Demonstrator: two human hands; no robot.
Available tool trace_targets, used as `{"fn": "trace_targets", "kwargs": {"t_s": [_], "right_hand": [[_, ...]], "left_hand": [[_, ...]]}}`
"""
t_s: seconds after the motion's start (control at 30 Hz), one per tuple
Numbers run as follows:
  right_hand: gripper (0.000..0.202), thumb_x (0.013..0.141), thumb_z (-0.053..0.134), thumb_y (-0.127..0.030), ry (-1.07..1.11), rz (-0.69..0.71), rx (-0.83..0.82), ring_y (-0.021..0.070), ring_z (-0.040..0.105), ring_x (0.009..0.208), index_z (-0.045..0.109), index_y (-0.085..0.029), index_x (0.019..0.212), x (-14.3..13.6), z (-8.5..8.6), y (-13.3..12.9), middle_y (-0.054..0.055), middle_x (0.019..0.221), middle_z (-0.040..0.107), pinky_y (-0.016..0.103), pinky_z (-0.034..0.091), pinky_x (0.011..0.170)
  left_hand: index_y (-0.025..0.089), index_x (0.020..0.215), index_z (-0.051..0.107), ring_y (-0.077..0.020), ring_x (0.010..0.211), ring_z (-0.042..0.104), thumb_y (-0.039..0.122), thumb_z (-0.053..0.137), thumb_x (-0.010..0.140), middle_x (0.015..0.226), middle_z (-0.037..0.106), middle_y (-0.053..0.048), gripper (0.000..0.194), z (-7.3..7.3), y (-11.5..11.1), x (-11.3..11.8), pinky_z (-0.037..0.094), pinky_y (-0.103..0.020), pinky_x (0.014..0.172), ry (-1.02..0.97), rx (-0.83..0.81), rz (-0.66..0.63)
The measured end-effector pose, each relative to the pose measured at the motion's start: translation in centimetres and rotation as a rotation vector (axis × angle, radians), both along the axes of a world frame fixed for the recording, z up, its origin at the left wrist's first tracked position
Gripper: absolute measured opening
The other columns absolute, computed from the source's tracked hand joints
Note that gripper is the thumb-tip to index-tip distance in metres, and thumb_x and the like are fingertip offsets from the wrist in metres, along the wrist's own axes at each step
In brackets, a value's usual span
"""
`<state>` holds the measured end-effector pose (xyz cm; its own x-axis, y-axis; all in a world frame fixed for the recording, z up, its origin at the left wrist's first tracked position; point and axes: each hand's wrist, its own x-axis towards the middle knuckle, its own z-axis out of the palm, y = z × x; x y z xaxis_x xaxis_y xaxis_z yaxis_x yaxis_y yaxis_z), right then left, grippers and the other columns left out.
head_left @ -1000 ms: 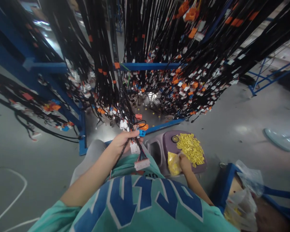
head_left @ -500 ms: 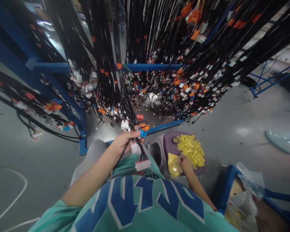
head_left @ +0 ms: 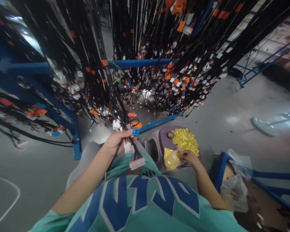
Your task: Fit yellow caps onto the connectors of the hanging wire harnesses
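Observation:
My left hand [head_left: 116, 141] is closed round a bundle of black wires with connectors at its end. A blue connector [head_left: 135, 132] is at my thumb tip, with an orange connector [head_left: 136, 125] just beyond it. A white connector [head_left: 128, 148] and a wide pale multi-pin connector [head_left: 137, 163] hang below the fingers. To the right, my right hand [head_left: 188, 156] pinches the edge of a clear plastic bag [head_left: 171, 158] with yellow pieces inside. The bag lies on a purple stool [head_left: 162, 137], beside a pile of loose yellow pieces [head_left: 186, 140].
A blue metal frame [head_left: 145, 63] with many hanging black wire bundles [head_left: 87, 48] stands in front. At the lower right is another blue frame [head_left: 219, 170] with plastic bags [head_left: 236, 193]. A pale round base [head_left: 263, 126] stands on the floor at right.
My right hand has shifted slightly up along the bag, whose open end is now spread towards the fingers. The whole view has moved, and my left hand still holds the wires.

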<state>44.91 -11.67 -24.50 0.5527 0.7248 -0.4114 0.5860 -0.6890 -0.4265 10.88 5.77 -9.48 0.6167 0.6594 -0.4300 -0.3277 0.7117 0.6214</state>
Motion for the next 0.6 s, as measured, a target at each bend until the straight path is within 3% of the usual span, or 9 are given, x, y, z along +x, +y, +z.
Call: {"fn": "trace_targets", "kwargs": {"t_s": [0.17,0.27,0.37,0.47,0.6], "right_hand": [[0.014,0.065,0.055,-0.026,0.251,-0.13,0.246,0.0118,0.059,0.062,0.059,-0.014,0.07,-0.5,3.2,0.7,0.003,0.068,0.065,0.023,0.048,0.062],[0.023,0.061,0.063,-0.031,0.559,-0.236,0.521,0.0105,0.061,0.068,0.058,-0.017,0.078,-2.5,6.6,2.5,0.003,0.08,0.066,0.023,0.05,0.069],[0.029,0.051,0.075,-0.026,0.92,-0.278,0.74,0.0081,0.061,0.06,0.06,-0.017,0.074,-5.8,10.4,4.7,0.001,0.073,0.066,0.02,0.051,0.062],[0.033,0.046,0.08,-0.025,1.05,-0.23,0.793,0.0083,0.06,0.053,0.063,-0.017,0.074,-9.1,13.6,6.4,0.002,0.066,0.067,0.019,0.051,0.053],[0.03,0.044,0.081,-0.027,1.125,-0.152,0.825,0.0089,0.059,0.048,0.063,-0.017,0.067,-12.3,15.9,7.9,0.001,0.062,0.066,0.02,0.051,0.048]], "left_hand": [[0.008,0.077,0.063,-0.0166,0.052,0.062,0.005,0.059,0.066,0.058,0.065,-0.007,0.012,-0.3,0.4,0.1,0.055,-0.029,0.057,0.012,-0.012,-0.037],[0.008,0.08,0.062,-0.0168,0.053,0.063,0.005,0.059,0.066,0.059,0.065,-0.007,0.014,-0.3,0.5,0.2,0.055,-0.03,0.058,0.021,-0.026,-0.045],[0.009,0.084,0.062,-0.0162,0.053,0.062,0.005,0.059,0.066,0.06,0.065,-0.006,0.018,0.0,0.2,0.4,0.054,-0.029,0.057,0.019,-0.03,-0.035],[0.008,0.08,0.061,-0.0157,0.051,0.062,0.004,0.058,0.066,0.059,0.065,-0.006,0.014,0.5,-0.3,0.5,0.053,-0.027,0.053,0.019,-0.056,-0.039],[0.007,0.072,0.061,-0.0148,0.047,0.06,0.003,0.06,0.063,0.056,0.064,-0.006,0.011,1.2,-0.8,0.6,0.051,-0.025,0.048,-0.017,-0.057,-0.02]]}}
